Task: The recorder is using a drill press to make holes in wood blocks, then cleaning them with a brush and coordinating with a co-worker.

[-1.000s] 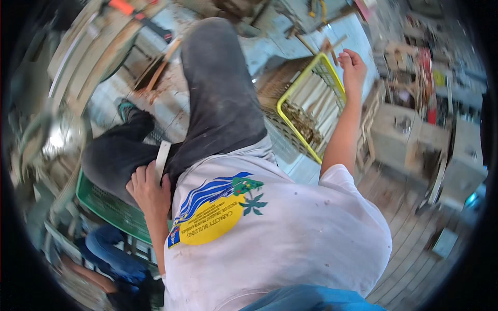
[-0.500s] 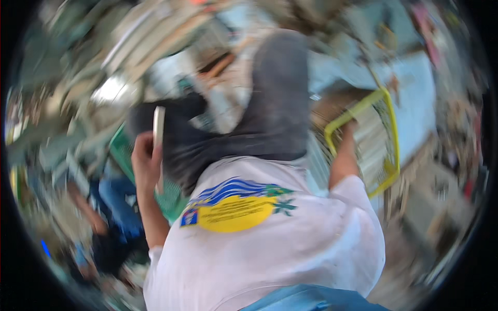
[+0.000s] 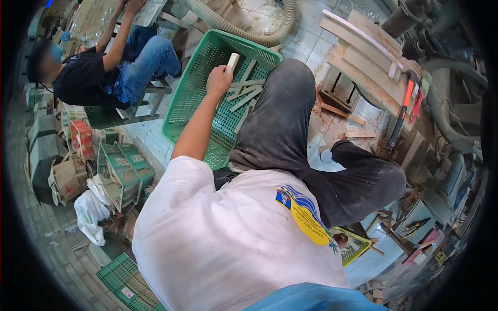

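Note:
My left hand is closed around a short pale wooden strip, held above a green perforated plastic crate. Several thin wooden strips lie loosely in the crate, some crossing each other. Low at the right, past my torso, my right hand shows only in part, inside or beside a yellow plastic basket. My shirt hides much of that arm, and its fingers are too obscured to read.
A person sits at the upper left near a worktable. A ribbed hose curves beyond the crate. At right are a wooden machine bench, a red-and-black hammer and a wood offcut. Stacked green crates stand left.
My view has swung to the left and sharpened. My left hand, still gripping the wooden strip, is now over the green crate. The yellow basket has shifted to the lower right of view.

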Demonstrator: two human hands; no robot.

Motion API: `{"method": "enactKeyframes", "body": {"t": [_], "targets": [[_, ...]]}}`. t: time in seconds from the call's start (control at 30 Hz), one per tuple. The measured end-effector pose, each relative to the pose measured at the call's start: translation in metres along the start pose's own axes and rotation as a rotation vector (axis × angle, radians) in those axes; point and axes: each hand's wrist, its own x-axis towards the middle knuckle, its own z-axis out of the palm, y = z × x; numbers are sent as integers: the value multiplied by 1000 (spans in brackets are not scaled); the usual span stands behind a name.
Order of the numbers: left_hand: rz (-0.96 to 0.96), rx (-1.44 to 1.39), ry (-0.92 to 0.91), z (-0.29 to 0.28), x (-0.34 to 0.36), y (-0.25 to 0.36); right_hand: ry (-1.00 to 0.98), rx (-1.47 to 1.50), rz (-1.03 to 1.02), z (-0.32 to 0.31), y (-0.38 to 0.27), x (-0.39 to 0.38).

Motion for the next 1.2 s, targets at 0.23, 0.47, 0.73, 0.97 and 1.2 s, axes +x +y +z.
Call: {"method": "enactKeyframes", "body": {"t": [0.23, 0.47, 0.73, 0.97, 1.2], "targets": [[175, 47, 67, 16, 30, 38, 3, 1631, 339, -145, -86, 57], [339, -874, 115, -56, -32, 204, -147, 1134, -159, -225, -399, 68], [539, -1478, -924, -61, -177, 357, -867, 828, -398, -126, -626, 71], [978, -425, -147, -46, -60, 372, -705, 794, -630, -121, -638, 126], [1331, 18, -108, 3, 42, 409, -512, 844, -524, -146, -606, 188]]}}
